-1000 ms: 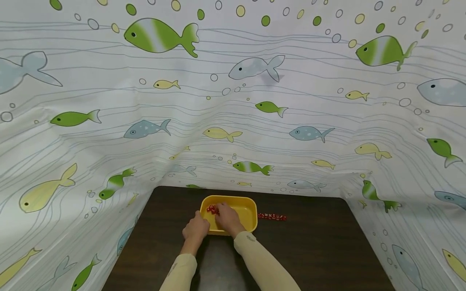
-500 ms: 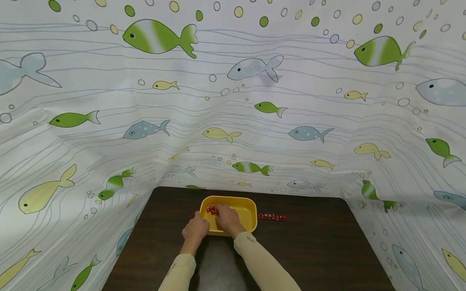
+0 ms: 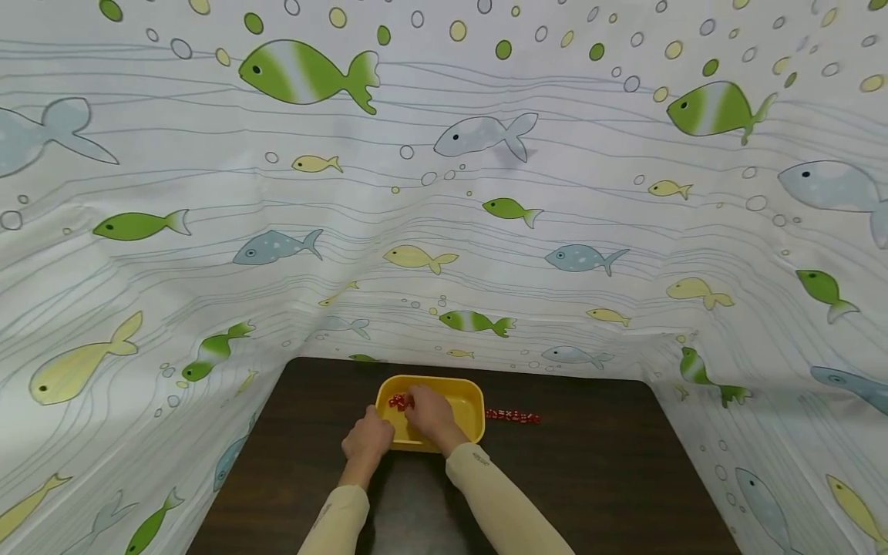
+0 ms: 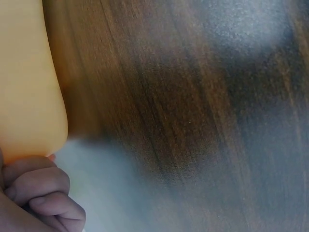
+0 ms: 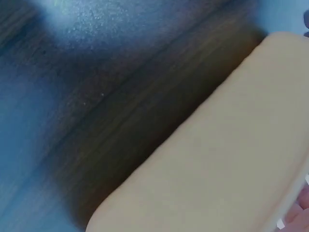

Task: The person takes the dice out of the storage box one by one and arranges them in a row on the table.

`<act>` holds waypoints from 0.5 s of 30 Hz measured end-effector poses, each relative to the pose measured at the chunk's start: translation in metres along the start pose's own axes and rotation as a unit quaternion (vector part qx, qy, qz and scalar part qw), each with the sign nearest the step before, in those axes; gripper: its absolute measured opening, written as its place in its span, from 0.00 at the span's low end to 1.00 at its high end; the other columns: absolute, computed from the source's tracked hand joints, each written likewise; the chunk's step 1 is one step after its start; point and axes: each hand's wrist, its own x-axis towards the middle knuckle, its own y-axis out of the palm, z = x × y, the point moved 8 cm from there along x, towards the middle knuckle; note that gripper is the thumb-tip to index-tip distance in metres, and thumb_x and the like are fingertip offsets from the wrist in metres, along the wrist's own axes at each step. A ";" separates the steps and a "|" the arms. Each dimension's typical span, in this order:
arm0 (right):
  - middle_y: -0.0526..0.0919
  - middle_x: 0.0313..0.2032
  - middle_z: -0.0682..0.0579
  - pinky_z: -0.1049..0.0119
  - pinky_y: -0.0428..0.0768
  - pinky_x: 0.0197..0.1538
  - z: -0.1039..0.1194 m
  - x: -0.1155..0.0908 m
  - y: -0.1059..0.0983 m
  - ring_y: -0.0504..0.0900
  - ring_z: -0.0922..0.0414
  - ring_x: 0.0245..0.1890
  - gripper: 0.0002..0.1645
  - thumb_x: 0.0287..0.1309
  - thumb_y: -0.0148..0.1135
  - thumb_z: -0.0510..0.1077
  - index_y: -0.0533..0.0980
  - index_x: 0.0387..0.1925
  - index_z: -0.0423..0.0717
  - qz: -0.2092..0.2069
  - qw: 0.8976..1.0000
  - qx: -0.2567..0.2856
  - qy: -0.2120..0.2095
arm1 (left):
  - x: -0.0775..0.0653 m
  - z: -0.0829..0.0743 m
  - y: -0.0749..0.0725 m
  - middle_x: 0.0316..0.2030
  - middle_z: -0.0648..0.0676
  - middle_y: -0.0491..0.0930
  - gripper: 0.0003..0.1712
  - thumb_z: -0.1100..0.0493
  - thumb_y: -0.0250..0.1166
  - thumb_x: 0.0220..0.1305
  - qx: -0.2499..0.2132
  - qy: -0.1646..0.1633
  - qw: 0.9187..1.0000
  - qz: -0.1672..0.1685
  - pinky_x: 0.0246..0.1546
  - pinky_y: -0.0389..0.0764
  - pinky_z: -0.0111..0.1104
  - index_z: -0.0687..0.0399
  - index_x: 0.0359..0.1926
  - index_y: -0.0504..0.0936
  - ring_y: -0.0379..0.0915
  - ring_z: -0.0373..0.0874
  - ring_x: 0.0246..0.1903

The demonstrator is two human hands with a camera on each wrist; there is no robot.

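A yellow plastic tray (image 3: 472, 401) stands on the dark table, and small red dice (image 3: 397, 401) lie in its left part. My left hand (image 3: 368, 435) grips the tray's near left corner; in the left wrist view its curled fingers (image 4: 38, 186) sit against the tray wall (image 4: 29, 82). Inside the tray, my right hand (image 3: 430, 415) reaches down with its fingertips at the dice. The back of that hand hides its fingertips, so I cannot tell whether a die is between them. The tray's outer wall (image 5: 207, 150) fills much of the right wrist view.
A straight row of red dice with white pips (image 3: 512, 416) lies on the table just right of the tray. Dark wood-grain tabletop (image 3: 590, 462) extends around it. A white fish-print curtain (image 3: 416, 208) encloses the table at the back and both sides.
The head view has shifted slightly, so the scene sits a little farther left. Both hands keep nearly the same places at the tray, and the row of dice looks unchanged.
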 end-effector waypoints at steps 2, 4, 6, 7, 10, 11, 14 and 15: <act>0.79 0.32 0.60 0.64 0.79 0.42 0.001 -0.002 -0.005 0.74 0.60 0.30 0.09 0.59 0.68 0.47 0.80 0.41 0.53 -0.002 1.000 0.011 -0.001 | 0.000 0.001 -0.002 0.26 0.58 0.72 0.29 0.51 0.54 0.66 -0.002 0.000 1.000 0.000 0.28 0.71 0.46 0.63 0.63 0.66 0.70 0.53 0.22; 0.81 0.35 0.60 0.62 0.79 0.44 0.002 -0.003 -0.010 0.74 0.60 0.31 0.11 0.59 0.69 0.47 0.80 0.43 0.52 -0.005 1.000 0.024 -0.001 | 0.000 0.001 -0.003 0.26 0.58 0.73 0.29 0.51 0.53 0.67 -0.001 -0.001 1.000 0.001 0.29 0.71 0.47 0.63 0.63 0.66 0.70 0.53 0.23; 0.82 0.37 0.59 0.61 0.80 0.44 0.001 -0.005 -0.014 0.75 0.60 0.32 0.12 0.59 0.69 0.47 0.81 0.44 0.52 -0.008 0.999 0.034 0.002 | 0.000 0.001 -0.004 0.27 0.58 0.74 0.29 0.51 0.54 0.67 -0.003 -0.001 1.000 0.003 0.31 0.72 0.48 0.63 0.64 0.66 0.71 0.53 0.24; 0.82 0.38 0.59 0.61 0.80 0.44 0.000 -0.006 -0.016 0.75 0.60 0.32 0.12 0.59 0.69 0.47 0.81 0.45 0.52 -0.010 0.999 0.037 0.003 | 0.000 0.001 -0.004 0.28 0.59 0.74 0.29 0.51 0.54 0.67 -0.002 -0.001 1.000 0.004 0.32 0.72 0.48 0.63 0.64 0.66 0.71 0.53 0.24; 0.82 0.39 0.59 0.60 0.80 0.45 -0.005 -0.010 -0.019 0.75 0.60 0.33 0.13 0.59 0.68 0.47 0.81 0.46 0.52 -0.015 0.999 0.046 0.014 | 0.000 0.000 -0.003 0.28 0.59 0.74 0.30 0.52 0.54 0.66 0.001 0.000 1.000 0.009 0.32 0.72 0.49 0.63 0.65 0.65 0.71 0.53 0.24; 0.82 0.40 0.60 0.60 0.80 0.47 -0.007 -0.012 -0.019 0.75 0.60 0.33 0.13 0.59 0.68 0.48 0.81 0.46 0.53 -0.017 0.999 0.048 0.017 | -0.001 -0.001 -0.003 0.28 0.59 0.74 0.30 0.52 0.54 0.66 0.002 0.001 1.000 0.010 0.32 0.72 0.48 0.64 0.65 0.65 0.71 0.53 0.24; 0.82 0.41 0.60 0.58 0.80 0.49 -0.013 -0.015 -0.020 0.76 0.60 0.34 0.13 0.59 0.68 0.48 0.81 0.46 0.53 -0.028 0.998 0.053 0.019 | 0.000 -0.002 -0.002 0.27 0.58 0.73 0.30 0.52 0.55 0.66 0.009 0.005 1.000 0.008 0.30 0.72 0.47 0.65 0.64 0.65 0.71 0.53 0.24; 0.82 0.41 0.59 0.57 0.80 0.50 -0.015 -0.017 -0.021 0.76 0.60 0.35 0.12 0.59 0.68 0.48 0.81 0.45 0.54 -0.032 0.998 0.054 0.019 | -0.001 -0.003 -0.002 0.27 0.59 0.73 0.30 0.52 0.55 0.66 0.011 0.007 1.000 0.007 0.29 0.72 0.47 0.65 0.64 0.65 0.71 0.53 0.24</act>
